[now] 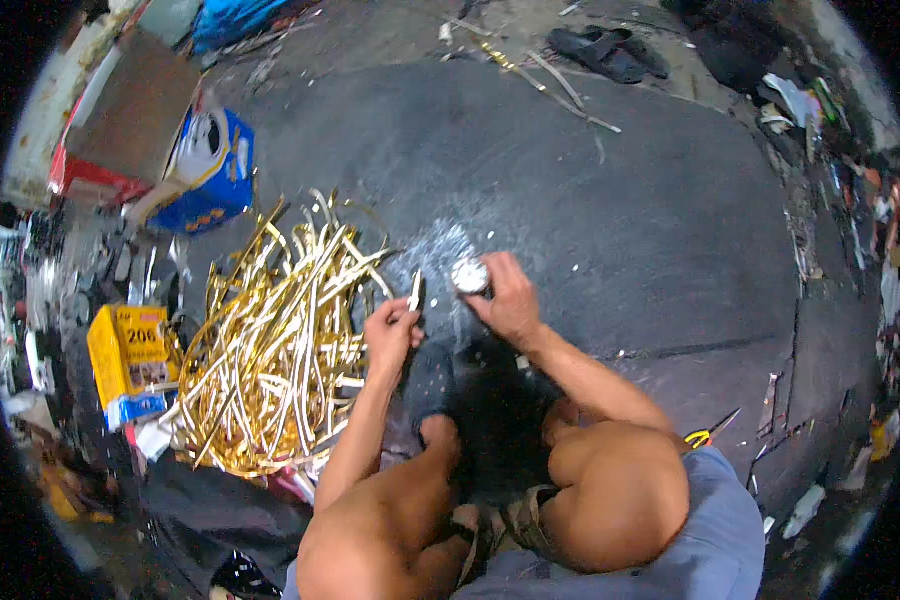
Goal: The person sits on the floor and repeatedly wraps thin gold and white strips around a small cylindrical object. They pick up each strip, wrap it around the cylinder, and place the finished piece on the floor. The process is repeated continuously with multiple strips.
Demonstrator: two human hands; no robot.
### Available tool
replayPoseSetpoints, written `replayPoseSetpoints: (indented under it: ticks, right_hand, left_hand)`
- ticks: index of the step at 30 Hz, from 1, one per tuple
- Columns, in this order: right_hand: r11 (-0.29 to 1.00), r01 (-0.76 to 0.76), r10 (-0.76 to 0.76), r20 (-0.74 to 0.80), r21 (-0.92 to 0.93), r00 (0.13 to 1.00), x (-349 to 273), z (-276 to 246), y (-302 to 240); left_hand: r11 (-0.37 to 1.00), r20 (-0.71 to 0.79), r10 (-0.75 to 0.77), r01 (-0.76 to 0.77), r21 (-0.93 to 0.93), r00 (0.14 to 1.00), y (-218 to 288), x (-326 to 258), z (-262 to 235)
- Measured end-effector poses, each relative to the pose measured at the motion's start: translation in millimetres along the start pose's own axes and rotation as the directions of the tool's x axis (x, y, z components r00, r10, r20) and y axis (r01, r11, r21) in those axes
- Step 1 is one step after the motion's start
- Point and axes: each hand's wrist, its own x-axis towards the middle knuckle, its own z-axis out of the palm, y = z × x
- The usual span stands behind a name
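I squat on a dark floor. My left hand (390, 335) grips a short shiny metal strip (415, 290) that points up toward a patch of white dust. My right hand (508, 300) closes over a small round white object (469, 275) held low over the floor. A big heap of bent gold-coloured metal strips (275, 340) lies just left of my left hand. My foot in a dark sandal (430, 385) rests below both hands.
A blue and white carton (210, 170) and a brown cardboard box (130, 115) sit at the upper left. A yellow box (130, 360) stands left of the heap. Dark sandals (610, 50) lie far back. Litter lines the right edge; a yellow-handled tool (705, 435) lies by my knee.
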Motion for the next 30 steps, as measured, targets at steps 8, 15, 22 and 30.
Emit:
replayPoseSetpoints:
  ticks: [8, 15, 22, 30]
  right_hand:
    - [0.967, -0.251, 0.237, 0.219, 0.039, 0.947, 110, -81, 122]
    - [0.743, -0.591, 0.546, -0.227, -0.313, 0.806, 250, -121, 266]
    - [0.646, -0.476, 0.411, -0.254, -0.597, 0.876, 250, -78, 246]
    - [0.706, 0.263, 0.524, 0.735, -0.657, 0.431, 212, -119, 82]
  left_hand:
    - [1.0, -0.063, 0.012, -0.012, -0.011, 0.998, 23, -37, -27]
    - [0.993, -0.109, 0.038, -0.026, 0.116, 0.993, 28, -57, -32]
    - [0.992, -0.185, 0.02, 0.003, 0.123, 0.982, 29, -64, -54]
    - [0.995, -0.099, -0.056, 0.064, 0.077, 0.993, 28, -63, -47]
